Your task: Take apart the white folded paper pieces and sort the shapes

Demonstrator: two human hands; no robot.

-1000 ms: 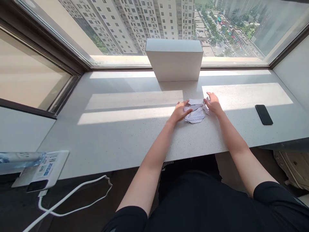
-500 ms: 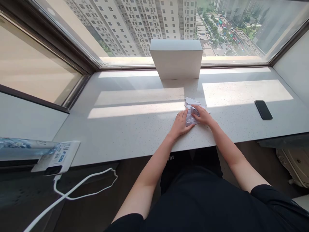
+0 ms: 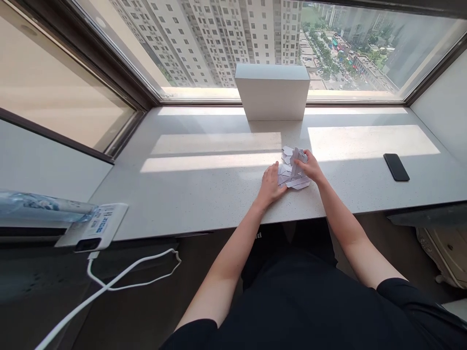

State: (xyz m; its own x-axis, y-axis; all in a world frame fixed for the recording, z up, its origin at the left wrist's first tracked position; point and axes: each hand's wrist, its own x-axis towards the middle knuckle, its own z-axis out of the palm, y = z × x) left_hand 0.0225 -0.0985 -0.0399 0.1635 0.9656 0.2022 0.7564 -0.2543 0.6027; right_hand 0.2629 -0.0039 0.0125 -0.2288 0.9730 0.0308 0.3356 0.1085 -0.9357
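A small heap of white cut paper pieces (image 3: 299,183) lies on the speckled white windowsill in front of me. My right hand (image 3: 310,166) is closed on several paper pieces (image 3: 296,158), lifted at the far side of the heap. Beside the heap's left edge rests my left hand (image 3: 270,185), palm down with the thumb spread towards me, its fingers touching the paper. More paper pieces (image 3: 287,151) lie just beyond. Fine marks on the paper are too small to make out.
A white box (image 3: 277,95) stands against the window. A black phone (image 3: 396,167) lies on the right of the sill (image 3: 200,194). On the left are a white power bank (image 3: 105,226) with a white cable (image 3: 127,270) and a clear plastic-wrapped roll (image 3: 44,206).
My right hand has risen slightly, lifting paper pieces off the heap. The heap looks more spread out, while my left hand stays at its left side. The view has shifted a little.
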